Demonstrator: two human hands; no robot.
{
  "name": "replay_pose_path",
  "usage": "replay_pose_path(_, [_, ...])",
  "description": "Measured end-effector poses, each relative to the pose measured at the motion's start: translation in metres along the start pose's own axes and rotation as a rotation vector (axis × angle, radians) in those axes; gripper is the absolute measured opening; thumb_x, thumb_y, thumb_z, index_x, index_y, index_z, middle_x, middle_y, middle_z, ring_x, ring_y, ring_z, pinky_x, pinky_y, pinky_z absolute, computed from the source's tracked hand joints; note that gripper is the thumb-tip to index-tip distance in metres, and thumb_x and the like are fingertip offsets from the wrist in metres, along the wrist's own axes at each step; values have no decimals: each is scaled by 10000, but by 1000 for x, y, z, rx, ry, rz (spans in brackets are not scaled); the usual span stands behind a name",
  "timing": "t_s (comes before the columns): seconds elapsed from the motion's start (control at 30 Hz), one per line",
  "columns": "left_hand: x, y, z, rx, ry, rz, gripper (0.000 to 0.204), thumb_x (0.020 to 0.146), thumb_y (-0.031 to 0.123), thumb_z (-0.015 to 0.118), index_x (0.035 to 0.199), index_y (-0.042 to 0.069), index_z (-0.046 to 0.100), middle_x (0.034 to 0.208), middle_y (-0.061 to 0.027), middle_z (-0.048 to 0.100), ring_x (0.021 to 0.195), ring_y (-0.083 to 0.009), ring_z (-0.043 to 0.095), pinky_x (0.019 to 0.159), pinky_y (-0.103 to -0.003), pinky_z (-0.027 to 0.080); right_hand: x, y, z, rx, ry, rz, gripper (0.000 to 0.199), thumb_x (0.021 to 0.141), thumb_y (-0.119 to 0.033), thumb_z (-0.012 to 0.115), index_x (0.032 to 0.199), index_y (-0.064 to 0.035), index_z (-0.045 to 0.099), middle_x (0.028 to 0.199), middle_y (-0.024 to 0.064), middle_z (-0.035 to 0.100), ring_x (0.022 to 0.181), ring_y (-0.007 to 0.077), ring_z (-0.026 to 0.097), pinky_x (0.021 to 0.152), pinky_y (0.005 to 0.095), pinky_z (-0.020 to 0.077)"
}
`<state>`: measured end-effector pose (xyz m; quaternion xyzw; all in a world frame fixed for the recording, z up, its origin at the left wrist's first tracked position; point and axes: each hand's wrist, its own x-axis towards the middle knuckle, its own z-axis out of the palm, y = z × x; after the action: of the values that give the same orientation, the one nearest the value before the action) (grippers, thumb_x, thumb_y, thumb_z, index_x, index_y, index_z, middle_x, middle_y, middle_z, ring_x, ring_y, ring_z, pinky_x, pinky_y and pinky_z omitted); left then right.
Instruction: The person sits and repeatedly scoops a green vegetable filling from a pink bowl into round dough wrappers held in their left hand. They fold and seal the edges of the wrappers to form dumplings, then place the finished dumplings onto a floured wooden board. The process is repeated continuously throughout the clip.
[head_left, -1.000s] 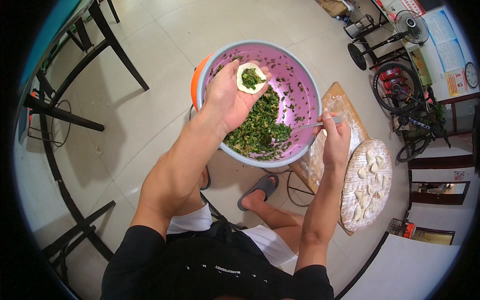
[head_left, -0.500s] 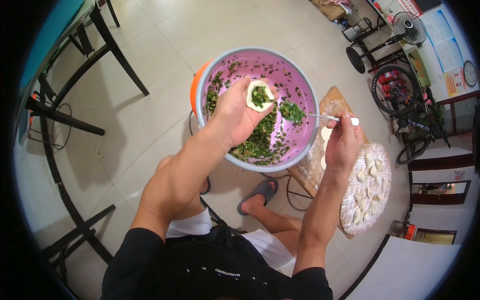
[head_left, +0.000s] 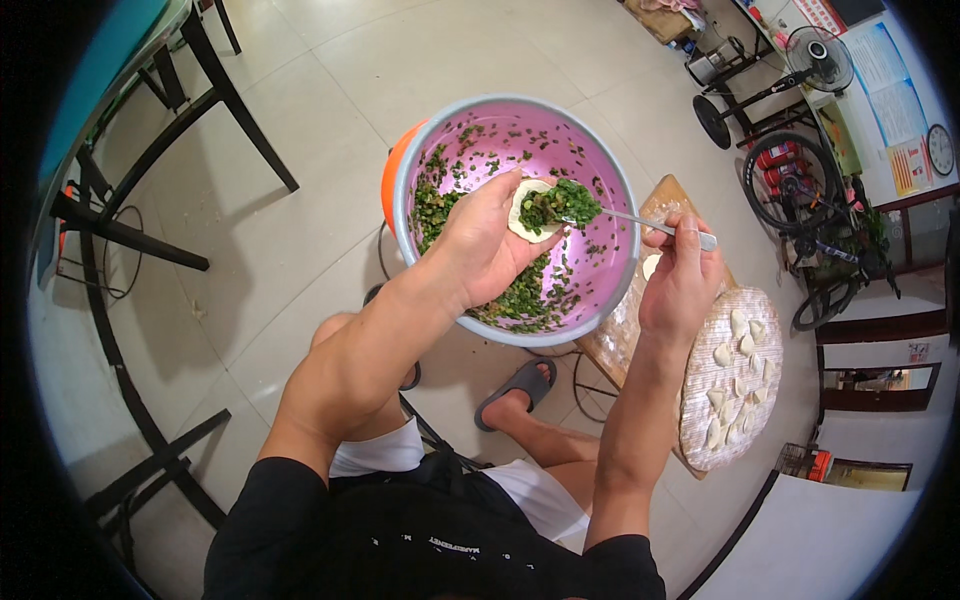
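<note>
On the palm of my left hand [head_left: 478,245], over the basin, rests a round dumpling wrapper [head_left: 517,214] with green filling on it. My fingers curl around its edge. My right hand [head_left: 682,285] pinches the handle of a metal spoon [head_left: 645,220] at the right rim. The spoon's bowl carries a heap of chopped green filling [head_left: 575,203] right over the wrapper and hides part of it. Below both hands is a big pink basin [head_left: 615,200] with a grey rim. More chopped filling [head_left: 515,305] lies in it and sticks to its walls.
An orange object [head_left: 391,180] shows beneath the basin. At right, a floured wooden board [head_left: 620,335] bears a wrapper [head_left: 651,266], beside a round tray [head_left: 762,425] with several dumplings [head_left: 738,322]. A black chair [head_left: 235,120] stands left; a fan [head_left: 815,62] and bicycle [head_left: 790,185] stand far right.
My right hand has moved the loaded spoon left, from over the basin to the wrapper. My left hand has shifted slightly right and down, still with the wrapper.
</note>
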<state>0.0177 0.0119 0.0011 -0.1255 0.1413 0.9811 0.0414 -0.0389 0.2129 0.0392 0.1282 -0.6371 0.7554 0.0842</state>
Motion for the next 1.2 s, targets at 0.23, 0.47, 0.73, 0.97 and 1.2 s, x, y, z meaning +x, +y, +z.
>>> replay_pose_path(0.23, [8,26,-8,-39,149,233,404,1095,252,302,1226,-69,508,1235,-244,587,1171,-368,598,1043,-474,514,2,12,-17,-73,21,53,221,1041,-190,577,1028,21,637,941,78,660,736,145,642,765,281,504])
replay_pose_path(0.47, [7,35,-8,-85,138,305,397,1101,245,289,1244,-72,480,1248,-262,566,1200,-397,581,1048,-479,523,-7,21,-8,-236,55,97,232,1037,-193,571,1025,24,649,888,76,664,734,144,650,767,286,501])
replay_pose_path(0.73, [7,24,-5,-57,154,222,377,1098,242,314,1210,-73,488,1200,-243,577,1125,-373,607,1025,-473,538,-3,23,-17,-82,66,135,223,1039,-188,561,1011,18,640,859,92,683,747,153,661,751,287,504])
replay_pose_path(0.97, [4,1,-3,-46,45,60,423,1102,280,283,1255,-48,502,1251,-211,584,1179,-309,593,1049,-462,495,-16,-1,14,-177,55,-61,214,1039,-162,579,1033,46,629,891,91,682,764,146,668,769,281,513])
replay_pose_path(1.2, [-1,1,1,-45,57,8,447,1106,307,276,1281,-36,503,1306,-188,586,1225,-301,584,1077,-461,476,-20,-4,20,-151,65,-81,225,1036,-177,601,1057,45,627,887,90,684,768,151,679,767,277,522])
